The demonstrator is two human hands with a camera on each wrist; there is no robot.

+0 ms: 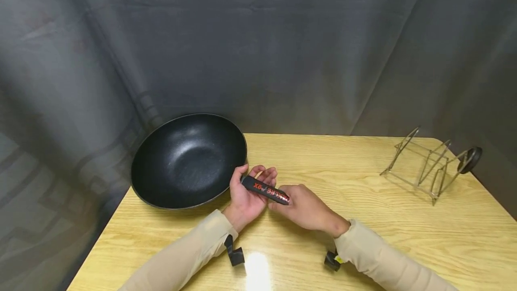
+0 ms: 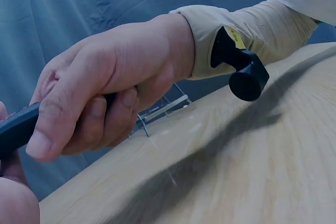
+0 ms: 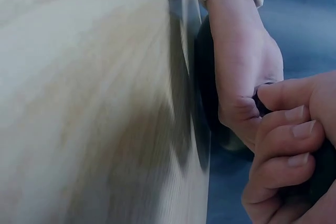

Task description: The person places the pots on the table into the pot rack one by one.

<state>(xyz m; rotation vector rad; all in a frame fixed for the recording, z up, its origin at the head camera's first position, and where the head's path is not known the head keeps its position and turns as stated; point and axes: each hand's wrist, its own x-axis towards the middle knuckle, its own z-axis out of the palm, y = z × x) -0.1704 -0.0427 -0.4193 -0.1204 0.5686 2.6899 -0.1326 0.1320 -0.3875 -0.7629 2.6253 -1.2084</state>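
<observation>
A black wok is at the left of the table, its dark inside facing up toward me. Its black handle with red lettering points toward my right side. My left hand is palm up beneath the handle, which lies across the palm; the fingers are spread loosely and only slightly bent. With my right hand I grip the handle's free end, the thumb along it and the fingers curled under, as the left wrist view shows. In the right wrist view, the curled right fingers partly hide the handle.
A wire rack with a round black knob stands on the right of the wooden table. Grey curtains hang behind the table and along its left side. Black camera mounts hang from both wrists.
</observation>
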